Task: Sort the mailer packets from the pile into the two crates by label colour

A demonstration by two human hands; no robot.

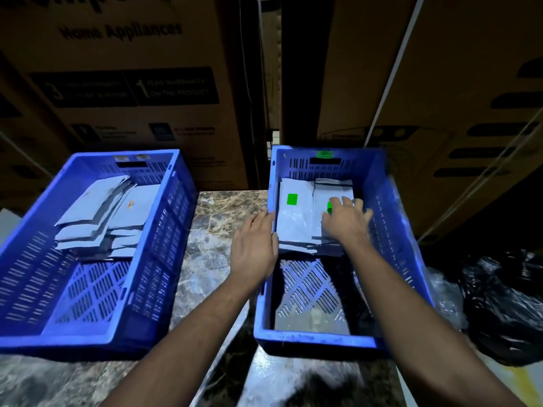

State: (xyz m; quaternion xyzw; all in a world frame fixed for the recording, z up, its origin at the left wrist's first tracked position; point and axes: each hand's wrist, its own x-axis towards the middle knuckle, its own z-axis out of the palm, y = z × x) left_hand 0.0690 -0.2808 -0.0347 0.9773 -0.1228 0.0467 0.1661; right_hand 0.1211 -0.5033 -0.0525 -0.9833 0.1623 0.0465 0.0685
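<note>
Two blue slotted crates stand on a marbled tabletop [211,230] in front of stacked cardboard cartons [141,83]. Taking the right crate [393,230] as the landmark: it has a green tag [324,154] on its far rim, and at its far end lie two stacks of grey mailer packets side by side. The left stack [293,227] shows a green label [292,199] on its top packet. The right stack [333,192] also bears a green label [329,207], half hidden under the right hand [346,221]. That hand reaches into the crate from the near side and lies palm down on the right stack, fingers [360,205] spread and nearly straight, pressing the top packet rather than curling round it. The left hand [254,248] rests against the crate's left wall from outside, its fingers straight and loosely together, the tips at the rim beside the left stack; it holds nothing. The near half of this crate shows bare slotted floor.

To the left of the right crate, across a strip of tabletop, the left crate [164,259] holds a slumped heap of grey mailer packets [102,218] at its far end; one shows a small orange mark, too small to read. To the right of the right crate lies crumpled black plastic [499,304].
</note>
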